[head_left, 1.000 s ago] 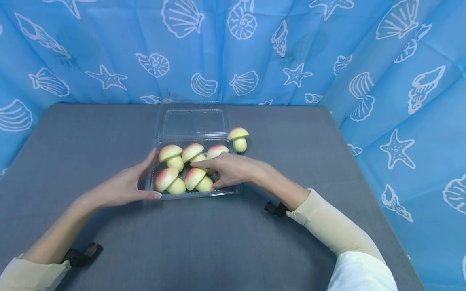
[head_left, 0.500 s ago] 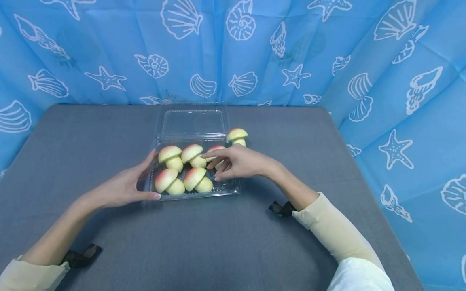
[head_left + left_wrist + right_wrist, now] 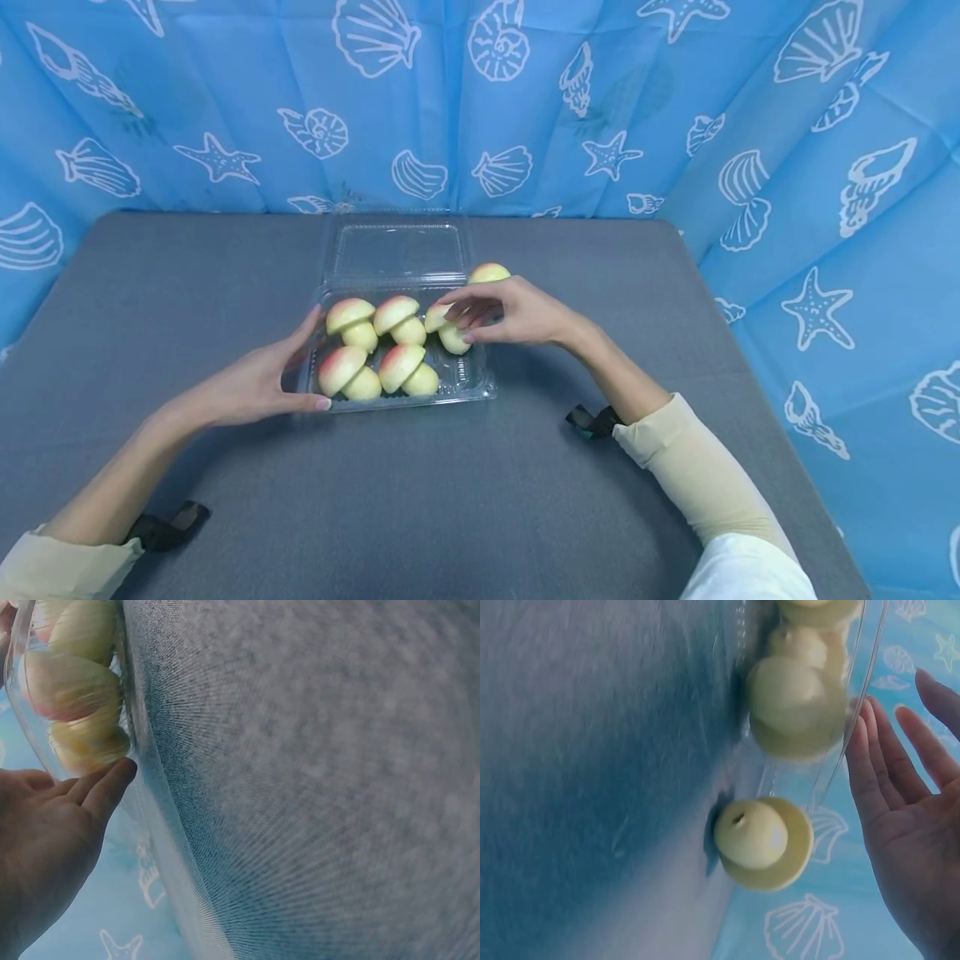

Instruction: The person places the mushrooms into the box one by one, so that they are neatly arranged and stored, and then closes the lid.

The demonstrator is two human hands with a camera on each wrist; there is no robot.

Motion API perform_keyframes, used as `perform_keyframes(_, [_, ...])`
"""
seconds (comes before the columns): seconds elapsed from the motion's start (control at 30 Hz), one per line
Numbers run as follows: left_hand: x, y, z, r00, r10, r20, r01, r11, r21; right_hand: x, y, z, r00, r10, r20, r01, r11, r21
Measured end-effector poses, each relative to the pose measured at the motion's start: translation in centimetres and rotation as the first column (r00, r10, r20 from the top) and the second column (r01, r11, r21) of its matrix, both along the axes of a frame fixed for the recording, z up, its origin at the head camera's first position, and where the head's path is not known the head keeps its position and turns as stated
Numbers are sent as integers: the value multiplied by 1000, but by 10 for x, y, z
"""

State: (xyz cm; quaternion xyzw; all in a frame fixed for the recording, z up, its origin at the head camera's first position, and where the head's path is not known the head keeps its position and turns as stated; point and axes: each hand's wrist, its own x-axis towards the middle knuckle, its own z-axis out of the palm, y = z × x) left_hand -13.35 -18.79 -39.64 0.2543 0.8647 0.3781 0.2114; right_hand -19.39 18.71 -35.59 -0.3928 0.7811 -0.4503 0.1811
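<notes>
Several mushroom-shaped pieces point(image 3: 401, 368), pale yellow with pink-tinged caps, lie in two rows in a clear plastic clamshell box point(image 3: 474, 390). My left hand point(image 3: 258, 383) spans the box's left side, thumb at the front corner and fingers at the back; in the left wrist view its straight fingers point(image 3: 109, 787) touch the wall. Over the right end of the box is my right hand point(image 3: 525, 312), fingers loosely bent and holding nothing, above the back-right mushroom-shaped piece point(image 3: 454, 337). Another mushroom-shaped piece point(image 3: 754, 836) lies outside the box, its stem hidden behind that hand in the head view.
The box's clear lid point(image 3: 397, 250) is folded back toward the rear table edge. A grey cloth point(image 3: 480, 500) covers the table. Blue curtains point(image 3: 525, 108) printed with white shells hang behind and to the right. A black wrist strap point(image 3: 168, 527) shows on the left arm.
My right hand has moved from the box's front-right compartment rightward and back, uncovering that compartment and now hiding part of the loose piece. My left hand has stayed put.
</notes>
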Motion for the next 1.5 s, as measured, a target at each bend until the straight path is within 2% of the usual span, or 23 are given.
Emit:
perform_keyframes(0.27, [1,-1,0,1000,-3,-5,3,1000,-2,-10,14,2,996,-87,-28,86,996,-18])
perform_keyframes(0.6, [-1,-2,-1,1000,3,-17,-3,1000,-17,-25,36,-4,975,-179,-132,172,983,-66])
perform_keyframes(0.87, [-2,-1,0,1000,6,-16,-7,1000,-25,-17,36,14,950,-263,-172,254,965,-73])
perform_keyframes(1.17, [0,-3,2,1000,4,-23,-5,1000,-31,-38,51,-15,919,-331,-213,328,943,-50])
perform_keyframes(1.27, [1,-4,3,1000,3,-28,-4,999,-33,-40,51,-19,906,-360,-223,365,931,-22])
perform_keyframes(1.5, [3,-6,4,999,12,-41,-14,999,-48,-40,44,-30,879,-445,-171,463,882,85])
